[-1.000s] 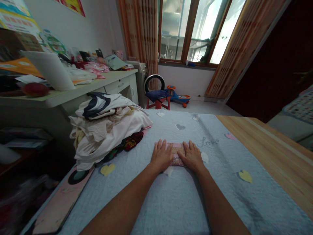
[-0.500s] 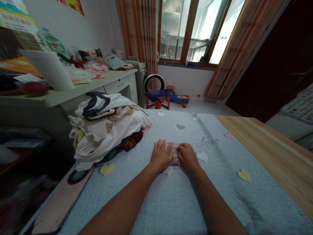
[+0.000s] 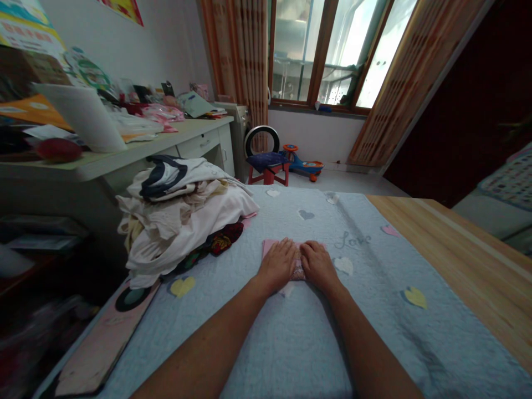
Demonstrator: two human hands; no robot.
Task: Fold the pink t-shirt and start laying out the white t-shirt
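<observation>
A small folded pink cloth with a patterned strip (image 3: 298,271) lies on the light blue quilted bed cover (image 3: 286,343). My left hand (image 3: 277,267) rests flat over its left part, fingers stretched out. Beside it, my right hand (image 3: 319,265) lies over the cloth's right part, palm down, with its fingers slightly bent. Both hands touch the cloth and hide much of it; only its upper left corner and a strip between the hands show.
To the left is a heap of white and dark clothes (image 3: 187,221), near a long pink board-like object (image 3: 103,338). A cluttered desk (image 3: 166,145) stands behind. Bare wood (image 3: 469,249) borders the cover on the right. A red stool (image 3: 269,176) stands beyond the bed.
My left hand has slid slightly right, toward my right hand, uncovering the cloth's upper left corner. My right hand stays in nearly the same place, its fingers a little flatter.
</observation>
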